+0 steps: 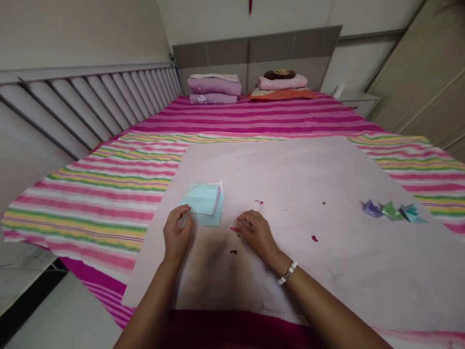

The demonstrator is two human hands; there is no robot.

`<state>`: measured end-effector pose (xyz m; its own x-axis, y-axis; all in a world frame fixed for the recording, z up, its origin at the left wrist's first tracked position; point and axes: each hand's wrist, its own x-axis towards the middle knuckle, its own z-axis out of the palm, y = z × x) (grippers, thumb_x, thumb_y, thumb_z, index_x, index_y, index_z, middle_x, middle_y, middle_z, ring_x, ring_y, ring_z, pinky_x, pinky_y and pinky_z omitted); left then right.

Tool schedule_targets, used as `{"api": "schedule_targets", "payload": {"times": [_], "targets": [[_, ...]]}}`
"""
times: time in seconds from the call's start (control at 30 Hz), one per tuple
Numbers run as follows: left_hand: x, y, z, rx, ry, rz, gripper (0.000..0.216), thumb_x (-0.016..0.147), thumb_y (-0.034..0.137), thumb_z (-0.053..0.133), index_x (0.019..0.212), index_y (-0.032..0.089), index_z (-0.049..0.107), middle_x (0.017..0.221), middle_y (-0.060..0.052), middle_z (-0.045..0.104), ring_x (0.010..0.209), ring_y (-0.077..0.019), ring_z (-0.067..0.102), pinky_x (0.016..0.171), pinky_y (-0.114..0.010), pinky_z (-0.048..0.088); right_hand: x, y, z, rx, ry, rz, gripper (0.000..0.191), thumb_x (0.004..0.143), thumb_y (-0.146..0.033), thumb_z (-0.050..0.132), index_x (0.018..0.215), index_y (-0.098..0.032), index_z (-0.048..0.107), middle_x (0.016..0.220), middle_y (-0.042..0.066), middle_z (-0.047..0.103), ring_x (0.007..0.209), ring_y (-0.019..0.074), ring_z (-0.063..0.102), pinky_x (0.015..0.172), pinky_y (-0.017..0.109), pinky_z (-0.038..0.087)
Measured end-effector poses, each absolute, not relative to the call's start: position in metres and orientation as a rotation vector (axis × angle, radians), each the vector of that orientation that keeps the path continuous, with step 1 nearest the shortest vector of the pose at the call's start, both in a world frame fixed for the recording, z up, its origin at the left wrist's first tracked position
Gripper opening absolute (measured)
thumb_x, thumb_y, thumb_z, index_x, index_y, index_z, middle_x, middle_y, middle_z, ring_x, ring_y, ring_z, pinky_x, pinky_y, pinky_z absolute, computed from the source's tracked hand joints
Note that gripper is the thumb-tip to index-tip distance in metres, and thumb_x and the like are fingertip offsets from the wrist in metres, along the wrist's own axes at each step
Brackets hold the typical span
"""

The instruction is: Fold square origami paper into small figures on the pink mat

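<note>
A large pale pink sheet (298, 179) lies over the striped bed. On it sits a small stack of square papers (204, 202), light blue on top. My left hand (177, 235) rests just below the stack's near left corner, fingers curled, thumb and fingertips at a paper's edge. My right hand (257, 232), with a white bead bracelet at the wrist, lies knuckles up to the right of the stack, fingers bent down onto the sheet beside a small red scrap (235, 230). What its fingers press or hold is hidden.
Three folded paper shapes, purple (371, 208), green (390, 211) and blue (411, 212), lie in a row at the sheet's right. Tiny red scraps dot the sheet. Folded blankets (214, 88) and a pillow pile (282, 83) sit at the headboard. A slatted rail (90, 102) runs along the left.
</note>
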<state>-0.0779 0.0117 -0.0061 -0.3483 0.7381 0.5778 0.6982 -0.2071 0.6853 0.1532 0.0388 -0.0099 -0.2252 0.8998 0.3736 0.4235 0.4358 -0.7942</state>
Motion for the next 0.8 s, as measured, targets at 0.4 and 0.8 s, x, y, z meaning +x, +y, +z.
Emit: {"api": "schedule_targets", "payload": {"times": [0.4, 0.8], "targets": [[-0.081, 0.05, -0.013, 2.09, 2.111, 0.942, 0.062, 0.075, 0.043, 0.066, 0.128, 0.016, 0.051, 0.142, -0.019, 0.046, 0.137, -0.0382, 0.029, 0.108, -0.057, 0.026, 0.109, 0.061, -0.017, -1.019, -1.943, 0.678, 0.021, 0.077, -0.012, 0.064, 0.096, -0.02, 0.068, 0.099, 0.008, 0.071, 0.096, 0.0244, 0.056, 0.089, 0.041, 0.043], [-0.088, 0.048, -0.026, 1.966, 2.086, 0.693, 0.063, 0.079, 0.039, 0.063, 0.136, 0.018, 0.043, 0.145, -0.017, 0.043, 0.138, -0.033, 0.03, 0.11, -0.054, 0.022, 0.096, 0.069, -0.032, -1.062, -1.924, 0.671, 0.03, 0.079, -0.013, 0.061, 0.107, -0.022, 0.068, 0.111, 0.01, 0.066, 0.106, 0.0258, 0.054, 0.094, 0.045, 0.042]]}}
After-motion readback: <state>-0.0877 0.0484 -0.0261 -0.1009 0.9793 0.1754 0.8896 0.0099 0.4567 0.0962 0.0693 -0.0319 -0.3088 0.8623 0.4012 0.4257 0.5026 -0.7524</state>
